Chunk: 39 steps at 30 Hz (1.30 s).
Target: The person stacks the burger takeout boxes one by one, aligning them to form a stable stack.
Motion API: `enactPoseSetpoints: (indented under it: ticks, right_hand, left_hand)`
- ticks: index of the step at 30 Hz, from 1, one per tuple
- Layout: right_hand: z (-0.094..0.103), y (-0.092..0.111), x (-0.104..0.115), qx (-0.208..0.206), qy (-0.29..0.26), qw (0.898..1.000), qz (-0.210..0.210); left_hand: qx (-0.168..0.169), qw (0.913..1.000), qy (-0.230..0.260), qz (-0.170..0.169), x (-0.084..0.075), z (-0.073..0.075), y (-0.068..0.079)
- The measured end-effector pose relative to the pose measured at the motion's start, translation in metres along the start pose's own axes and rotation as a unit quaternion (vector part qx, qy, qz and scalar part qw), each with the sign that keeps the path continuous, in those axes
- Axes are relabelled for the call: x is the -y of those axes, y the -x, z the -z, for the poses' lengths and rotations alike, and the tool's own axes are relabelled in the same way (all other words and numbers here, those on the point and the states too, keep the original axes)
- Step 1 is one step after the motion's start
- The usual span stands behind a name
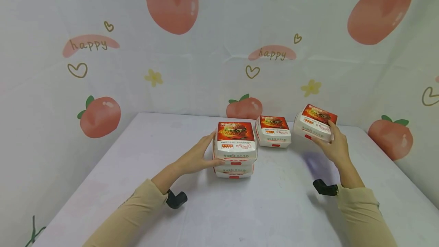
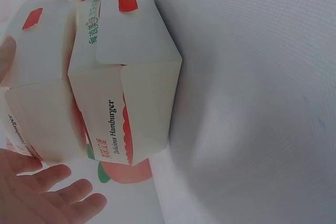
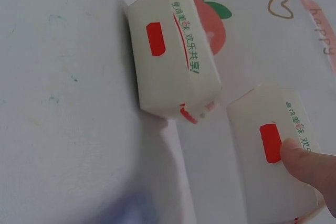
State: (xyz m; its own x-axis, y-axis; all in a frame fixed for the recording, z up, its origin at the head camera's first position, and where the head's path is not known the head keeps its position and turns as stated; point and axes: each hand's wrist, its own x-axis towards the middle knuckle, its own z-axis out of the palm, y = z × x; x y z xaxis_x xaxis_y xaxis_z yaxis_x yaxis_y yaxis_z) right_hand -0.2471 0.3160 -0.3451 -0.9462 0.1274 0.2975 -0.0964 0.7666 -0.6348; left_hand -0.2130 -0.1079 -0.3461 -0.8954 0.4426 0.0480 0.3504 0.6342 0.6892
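Note:
Two white hamburger boxes with red burger-picture lids stand stacked in mid-table. My left hand point(image 1: 195, 158) holds the upper hamburger box point(image 1: 236, 151) at its left side, thumb at the front and fingers along the side. The lower hamburger box point(image 2: 126, 77) rests on the table beneath it. Off to the right, my right hand point(image 1: 336, 146) grips another hamburger box point(image 1: 313, 123), tilted and raised off the table. In the right wrist view its thumb point(image 3: 299, 161) presses the front near the red tab. Between them a further hamburger box point(image 1: 273, 134) sits on the table.
A white cloth covers the table point(image 1: 219, 212). Behind it hangs a white backdrop point(image 1: 205, 75) printed with peaches, hearts and "happy". Black curved pieces point(image 1: 176, 200) stick out by both sleeve cuffs. Dark green strands point(image 1: 33, 235) show at the lower left.

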Motion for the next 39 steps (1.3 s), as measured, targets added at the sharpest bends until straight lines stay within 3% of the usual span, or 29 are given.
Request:
enactPoseSetpoints:
  ticks: [9, 19, 39]
  right_hand:
    - [0.003, 0.002, 0.013, 0.000, -0.005, 1.000, 0.013]
    - [0.005, 0.004, 0.029, 0.001, -0.047, 0.999, 0.027]
    - [0.009, 0.012, 0.048, -0.009, -0.045, 0.998, 0.032]
  left_hand:
    - [0.003, 1.0000, -0.001, 0.004, 0.001, 0.000, -0.001]
    - [-0.001, 1.0000, -0.001, 0.000, -0.003, 0.001, 0.001]
    - [-0.001, 1.0000, 0.004, -0.007, 0.000, 0.000, -0.001]
